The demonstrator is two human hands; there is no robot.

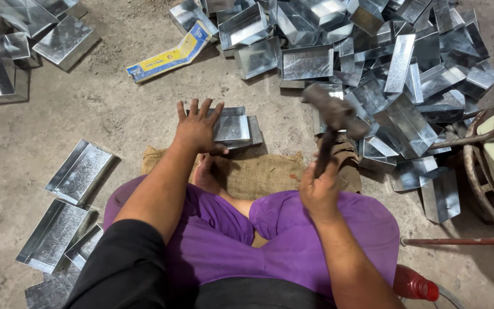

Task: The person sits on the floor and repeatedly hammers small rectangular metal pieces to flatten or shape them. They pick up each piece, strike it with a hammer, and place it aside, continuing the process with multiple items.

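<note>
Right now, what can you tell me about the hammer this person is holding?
The hammer has a dark, worn-looking metal head, blurred in the picture, on a slim dark handle. The right hand grips the lower end of the handle in a closed fist, so the hammer stands raised, head uppermost and tilted slightly left. It hangs in the air over the edge of the burlap sack, just right of the small metal tray that the left hand presses flat. Only the right hand touches it.
</note>
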